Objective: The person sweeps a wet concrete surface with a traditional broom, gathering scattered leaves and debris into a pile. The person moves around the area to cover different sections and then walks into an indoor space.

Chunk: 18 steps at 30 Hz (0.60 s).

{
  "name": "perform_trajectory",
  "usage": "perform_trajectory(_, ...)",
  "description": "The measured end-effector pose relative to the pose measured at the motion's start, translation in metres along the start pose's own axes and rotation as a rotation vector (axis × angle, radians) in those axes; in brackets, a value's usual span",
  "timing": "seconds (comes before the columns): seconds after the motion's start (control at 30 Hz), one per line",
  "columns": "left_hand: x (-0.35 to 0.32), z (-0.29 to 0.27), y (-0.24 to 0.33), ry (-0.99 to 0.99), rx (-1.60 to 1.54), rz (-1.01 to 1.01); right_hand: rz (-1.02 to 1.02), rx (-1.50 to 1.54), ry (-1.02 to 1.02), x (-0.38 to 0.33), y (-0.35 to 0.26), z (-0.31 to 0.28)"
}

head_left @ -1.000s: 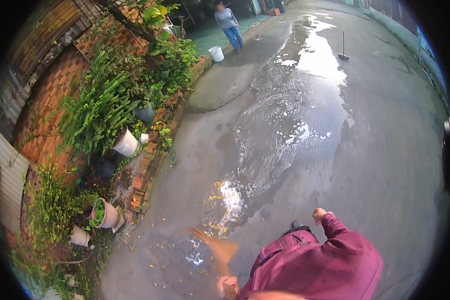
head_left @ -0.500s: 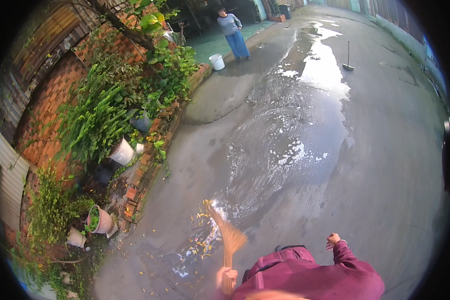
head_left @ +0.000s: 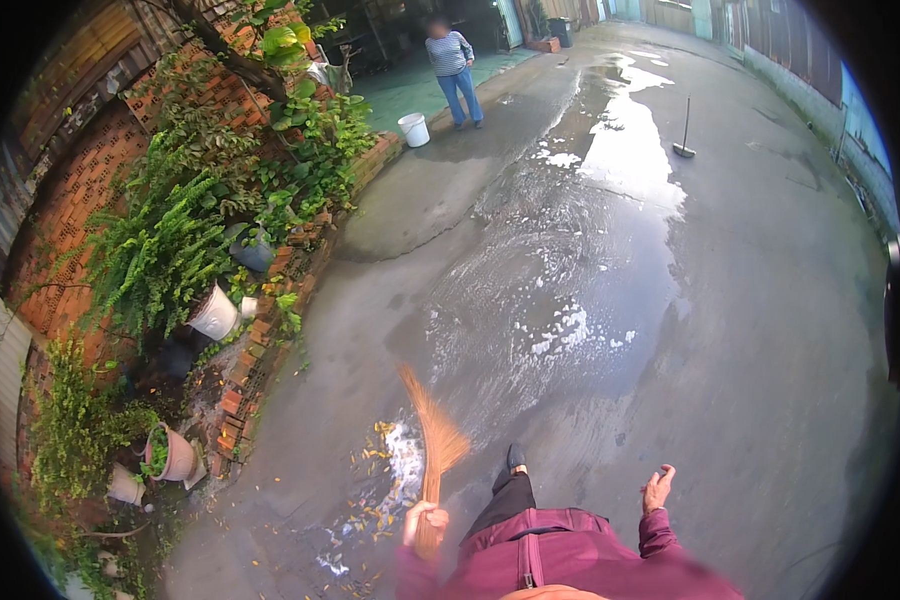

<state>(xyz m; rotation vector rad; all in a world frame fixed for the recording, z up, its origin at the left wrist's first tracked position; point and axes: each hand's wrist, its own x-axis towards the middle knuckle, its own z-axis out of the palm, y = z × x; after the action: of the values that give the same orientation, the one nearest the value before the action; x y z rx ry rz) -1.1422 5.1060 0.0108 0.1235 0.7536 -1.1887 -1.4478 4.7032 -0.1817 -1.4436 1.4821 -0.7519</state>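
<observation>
My left hand [head_left: 426,522] is wrapped round the handle of a straw broom [head_left: 434,430], whose fanned bristles point ahead over the wet concrete. Beside the bristles, on their left, lies a patch of white foam [head_left: 404,462] mixed with yellow fallen leaves [head_left: 372,466]. Whether the bristle tips touch the ground I cannot tell. My right hand [head_left: 657,489] hangs out to the right in the air, fingers apart and nothing in it. One of my feet, in a dark shoe [head_left: 516,458], is stepped forward to the right of the broom.
A soapy puddle [head_left: 570,270] stretches up the lane. Potted plants [head_left: 174,455] and a low brick edge [head_left: 232,402] line the left. A person [head_left: 454,75] stands far off beside a white bucket [head_left: 414,129]. A long-handled floor brush [head_left: 684,150] stands at the far right.
The broom has swung forward, away from the foam and leaves. My right hand has opened outward, and my foot has come into view. The far person has turned slightly.
</observation>
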Motion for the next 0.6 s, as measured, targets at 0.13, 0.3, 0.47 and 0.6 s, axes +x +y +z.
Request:
perform_trajectory(0.13,0.054,0.037,0.050,0.126,0.065,0.020,0.294,0.052,-0.413,0.048,-0.029,0.071)
perform_trajectory(0.3,0.118,0.104,0.110,0.105,0.049,0.001,0.526,-0.196,-0.673,0.090,-0.050,0.144)
perform_trajectory(0.47,0.191,0.174,0.158,0.114,0.572,0.193,0.546,-0.001,-0.461,0.129,-0.061,0.180)
perform_trajectory(0.6,0.234,0.232,0.181,0.119,0.427,-0.042,0.535,0.030,-0.403,0.142,-0.059,0.186)
